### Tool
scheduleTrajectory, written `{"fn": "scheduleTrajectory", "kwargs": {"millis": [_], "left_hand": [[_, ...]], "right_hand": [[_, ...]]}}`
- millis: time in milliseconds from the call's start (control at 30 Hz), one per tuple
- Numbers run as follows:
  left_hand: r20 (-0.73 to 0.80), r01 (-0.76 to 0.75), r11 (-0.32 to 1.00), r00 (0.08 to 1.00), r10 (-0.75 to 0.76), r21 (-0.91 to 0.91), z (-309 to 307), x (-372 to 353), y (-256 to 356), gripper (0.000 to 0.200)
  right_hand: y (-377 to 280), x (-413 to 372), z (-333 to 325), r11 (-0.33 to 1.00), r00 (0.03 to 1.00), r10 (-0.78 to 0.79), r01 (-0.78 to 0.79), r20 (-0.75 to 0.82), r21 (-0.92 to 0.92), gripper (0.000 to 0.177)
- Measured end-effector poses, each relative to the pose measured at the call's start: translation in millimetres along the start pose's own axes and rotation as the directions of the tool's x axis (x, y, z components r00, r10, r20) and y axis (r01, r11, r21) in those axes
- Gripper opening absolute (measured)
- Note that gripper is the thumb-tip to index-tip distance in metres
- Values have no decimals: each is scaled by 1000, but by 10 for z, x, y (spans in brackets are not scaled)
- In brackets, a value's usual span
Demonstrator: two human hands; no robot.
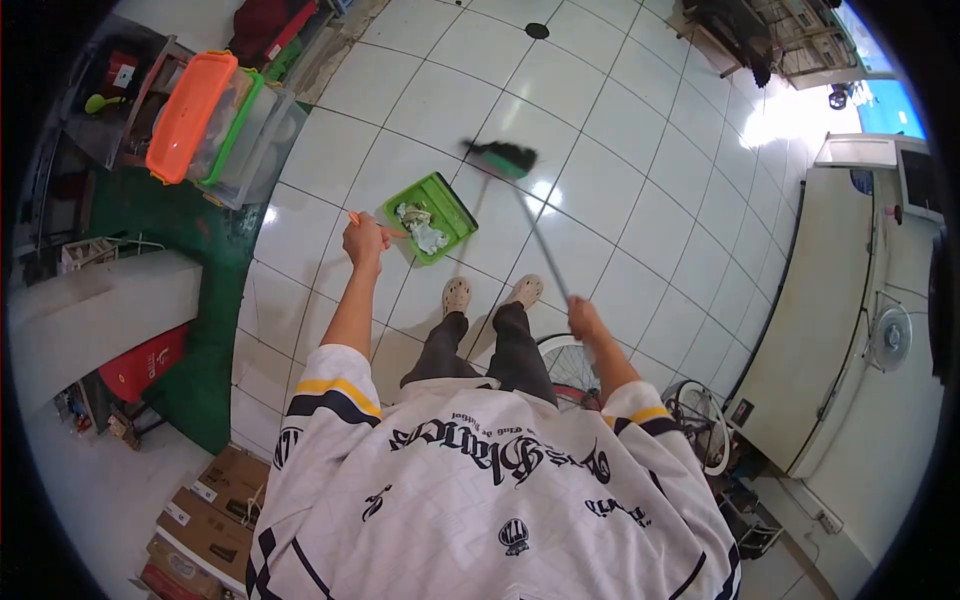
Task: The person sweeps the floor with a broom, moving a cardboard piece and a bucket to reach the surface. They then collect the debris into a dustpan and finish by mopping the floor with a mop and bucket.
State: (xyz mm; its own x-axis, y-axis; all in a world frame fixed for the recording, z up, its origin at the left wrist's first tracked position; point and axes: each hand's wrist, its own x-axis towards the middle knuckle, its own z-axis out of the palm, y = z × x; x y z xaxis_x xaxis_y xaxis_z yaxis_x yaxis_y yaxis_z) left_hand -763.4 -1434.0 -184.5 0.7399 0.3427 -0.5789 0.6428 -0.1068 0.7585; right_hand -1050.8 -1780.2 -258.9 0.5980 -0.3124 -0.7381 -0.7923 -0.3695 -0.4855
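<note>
My left hand [366, 241] is wrapped round the orange handle of a green dustpan [465, 222]. Crumpled white paper and other litter [428, 233] lie in the pan, which is at floor level in front of my feet. My right hand [585, 318] grips the grey stick of a broom [510, 160]. The broom's green head with dark bristles is on the tiles beyond the dustpan, a little to its right, and looks smeared by motion. A gap of floor separates the bristles from the pan's dark front lip.
White floor tiles [640, 120] spread ahead, with a round dark drain [537, 31]. Plastic bins with orange and green lids [195, 120] stand on the left. Cardboard boxes [215, 510] are at lower left. A bicycle wheel [570, 365] is near my right leg, and a white fan [890, 337] is far right.
</note>
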Motion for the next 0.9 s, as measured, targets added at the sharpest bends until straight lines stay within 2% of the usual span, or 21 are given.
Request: {"fn": "scheduleTrajectory", "kwargs": {"millis": [33,133,167,233,300,333,400,500,600,633,700,733,767,800,833,867,900], "left_hand": [[-12,-11,1000,1000,11,-5,31,-3,7,31],[8,-32,999,999,32,35,90,110,-127,33],[22,-48,998,999,47,49,124,178,-145,34],[23,-75,996,997,74,38,114,171,-171,34],[0,-64,997,998,64,35,80,124,-119,35],[1,-53,998,999,53,32,55,116,-101,36],[9,-32,999,999,32,27,48,123,-83,36],[17,-25,994,1000,23,106,38,107,-38,36],[10,-43,993,999,42,114,33,77,-30,36],[8,-44,991,999,44,128,26,79,-32,36],[3,-38,993,999,38,109,22,65,-9,35],[-2,-28,994,1000,29,103,-3,46,-25,35],[-14,-21,998,1000,22,61,-23,51,-21,35],[-28,-12,1000,1000,12,18,-48,64,-9,34],[-43,1,1000,999,-2,-21,-94,65,-36,34],[-45,0,999,999,-2,-38,-171,68,-80,34],[-41,-3,999,999,1,-53,-254,86,-123,33]], "right_hand": [[-97,-336,117,996,996,91,-91,9,-16,41],[-52,-1167,351,995,991,92,-87,100,-57,45],[-28,-1395,381,995,992,65,-55,111,-89,46],[410,-1593,492,981,981,-181,185,-76,51,42],[-9,-1932,62,986,992,122,-124,22,114,43],[60,-1874,-44,999,998,7,-5,-68,38,42],[173,-1704,-247,969,946,-233,205,-225,-142,39],[-275,-1425,-485,977,986,149,-136,-72,163,36],[-296,-1088,-249,936,970,244,-232,-12,264,32],[-198,-1021,-148,994,996,89,-91,29,67,32],[128,-996,109,990,988,-21,42,156,-132,33],[258,-1055,207,990,976,16,15,219,-138,34],[392,-1208,203,869,919,-361,392,155,-303,35],[417,-1312,110,580,709,-686,668,164,-466,35],[240,-1409,-41,826,871,-479,490,112,-277,34],[-33,-1600,-234,971,968,-223,232,117,-63,34],[-230,-1678,-375,987,983,45,-72,178,147,36]]}}
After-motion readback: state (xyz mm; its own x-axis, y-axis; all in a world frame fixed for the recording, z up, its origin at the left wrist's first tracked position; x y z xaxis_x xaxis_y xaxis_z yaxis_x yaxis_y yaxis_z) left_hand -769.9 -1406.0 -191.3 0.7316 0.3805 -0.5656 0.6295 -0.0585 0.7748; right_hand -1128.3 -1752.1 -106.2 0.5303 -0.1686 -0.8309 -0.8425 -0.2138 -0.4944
